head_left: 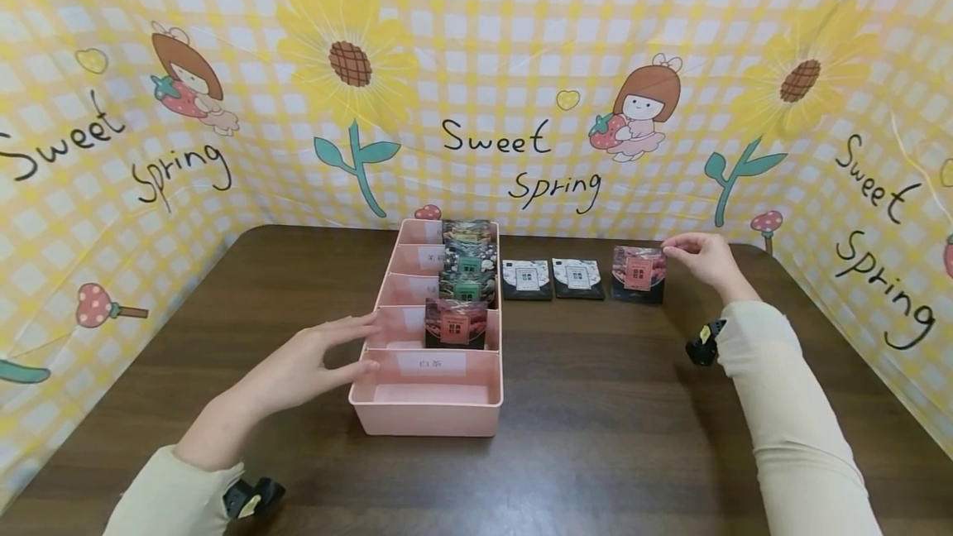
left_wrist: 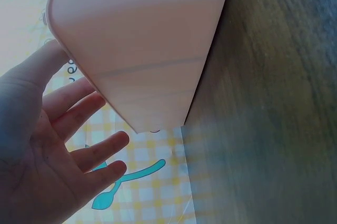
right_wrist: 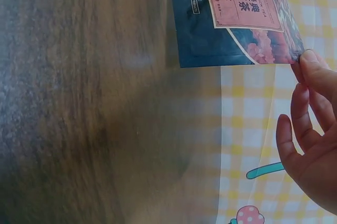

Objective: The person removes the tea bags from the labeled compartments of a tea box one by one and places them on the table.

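My right hand (head_left: 703,259) pinches the upper right corner of a red and dark tea sachet (head_left: 638,275), labelled "BLACK TEA" in the right wrist view, where thumb and fingertip meet at its corner. The sachet is tilted up, its printed face showing. My left hand (head_left: 305,362) rests against the left rim of a pink divided box (head_left: 424,418), with fairly straight, spread fingers (left_wrist: 100,150). Tea sachets stand in the box's rear compartments: a red one (head_left: 456,326) in the second from the front, green ones (head_left: 467,288) behind it. The front compartment, with a white label (head_left: 430,365), holds nothing.
Two white and black tea sachets (head_left: 527,279) (head_left: 577,278) lie side by side on the dark wooden table (head_left: 596,420), between the box and the held sachet. A yellow checked cloth (head_left: 476,73) with printed flowers hangs behind and at both sides of the table.
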A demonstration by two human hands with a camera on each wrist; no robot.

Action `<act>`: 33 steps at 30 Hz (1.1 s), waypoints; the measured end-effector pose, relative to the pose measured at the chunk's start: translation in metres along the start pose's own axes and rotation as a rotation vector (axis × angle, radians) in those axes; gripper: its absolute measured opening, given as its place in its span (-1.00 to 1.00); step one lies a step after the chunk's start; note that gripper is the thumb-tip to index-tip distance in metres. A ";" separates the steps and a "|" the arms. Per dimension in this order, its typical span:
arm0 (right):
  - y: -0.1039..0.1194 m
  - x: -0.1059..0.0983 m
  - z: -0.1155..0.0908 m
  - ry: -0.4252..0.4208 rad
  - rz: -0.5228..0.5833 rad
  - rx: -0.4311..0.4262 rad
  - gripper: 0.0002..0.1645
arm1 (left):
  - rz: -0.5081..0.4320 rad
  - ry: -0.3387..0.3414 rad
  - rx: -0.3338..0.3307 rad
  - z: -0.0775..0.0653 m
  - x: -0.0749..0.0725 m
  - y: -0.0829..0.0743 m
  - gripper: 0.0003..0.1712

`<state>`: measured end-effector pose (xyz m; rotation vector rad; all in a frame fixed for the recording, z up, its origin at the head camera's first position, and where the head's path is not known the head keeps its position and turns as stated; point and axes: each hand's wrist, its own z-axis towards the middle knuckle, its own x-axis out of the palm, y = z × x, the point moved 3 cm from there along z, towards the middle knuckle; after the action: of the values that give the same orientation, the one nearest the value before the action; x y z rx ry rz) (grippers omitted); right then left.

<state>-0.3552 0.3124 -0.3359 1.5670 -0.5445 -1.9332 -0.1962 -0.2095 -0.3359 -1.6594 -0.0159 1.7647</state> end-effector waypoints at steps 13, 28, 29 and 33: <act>-0.004 0.005 0.011 -0.011 -0.071 0.007 -0.69 | 0.002 -0.002 0.003 0.000 -0.001 -0.001 -0.43; -0.003 0.015 0.015 -0.004 -0.107 0.060 -0.75 | 0.000 0.000 0.003 0.000 0.000 -0.001 -0.43; -0.003 0.016 0.016 -0.007 -0.109 0.064 -0.75 | 0.000 0.000 0.002 0.000 0.000 -0.001 -0.43; -0.004 0.018 0.016 -0.024 -0.108 0.074 -0.75 | 0.000 0.000 0.000 0.000 0.000 0.000 -0.44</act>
<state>-0.3742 0.3026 -0.3479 1.6512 -0.5576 -2.0353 -0.1964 -0.2089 -0.3358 -1.6587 -0.0159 1.7648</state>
